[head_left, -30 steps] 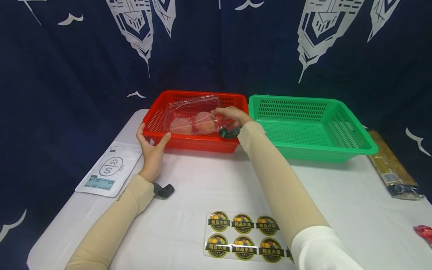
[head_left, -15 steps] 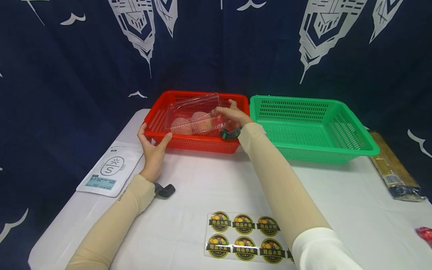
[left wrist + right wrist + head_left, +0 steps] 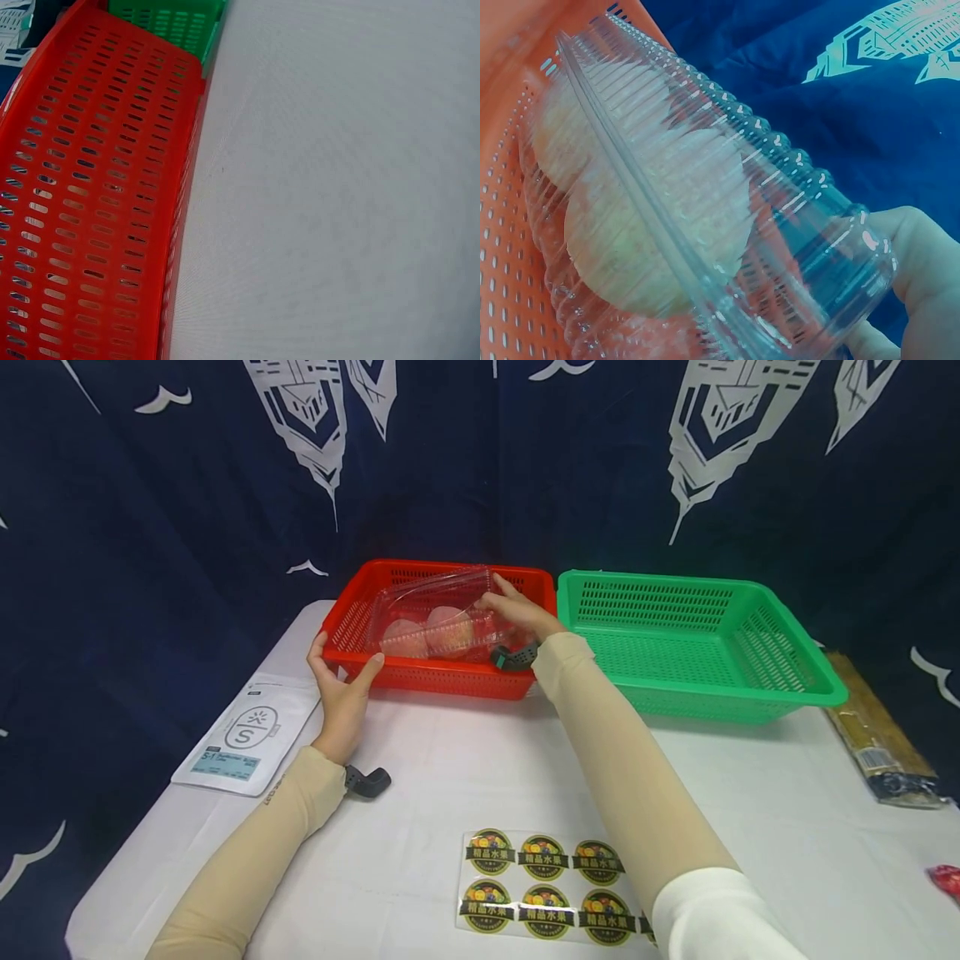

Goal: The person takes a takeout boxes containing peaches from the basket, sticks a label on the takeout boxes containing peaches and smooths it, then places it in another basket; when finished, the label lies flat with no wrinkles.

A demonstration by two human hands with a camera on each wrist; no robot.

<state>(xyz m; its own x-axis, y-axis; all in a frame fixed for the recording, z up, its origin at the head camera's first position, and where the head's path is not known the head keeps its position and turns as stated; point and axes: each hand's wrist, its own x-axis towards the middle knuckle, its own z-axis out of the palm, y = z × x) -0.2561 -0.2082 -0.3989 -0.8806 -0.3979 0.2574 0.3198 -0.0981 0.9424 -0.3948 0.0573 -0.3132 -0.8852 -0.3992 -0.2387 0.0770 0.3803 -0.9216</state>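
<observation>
At the red basket's (image 3: 442, 681) near left corner, my left hand (image 3: 342, 706) grips the rim, thumb in front and fingers round the side. The left wrist view shows the basket's slotted red wall (image 3: 97, 195) but not the hand. My right hand (image 3: 521, 612) holds the right end of a clear plastic clamshell box (image 3: 431, 593), which sits tilted inside the basket. Two round, pinkish-yellow peaches (image 3: 660, 225) show through the ribbed plastic, side by side. In the right wrist view, the thumb and a finger (image 3: 922, 262) are at the box's end.
A green basket (image 3: 660, 656) stands against the red one on the right. A white pouch (image 3: 247, 735) lies at left, and a sheet of round fruit stickers (image 3: 551, 885) in front. Far right are a brown packet (image 3: 881, 735) and a small red item (image 3: 947, 878).
The box's right end has risen slightly, and the right peach has shifted left against the other. A right finger has reached up along the box's end. The left hand stays on the rim.
</observation>
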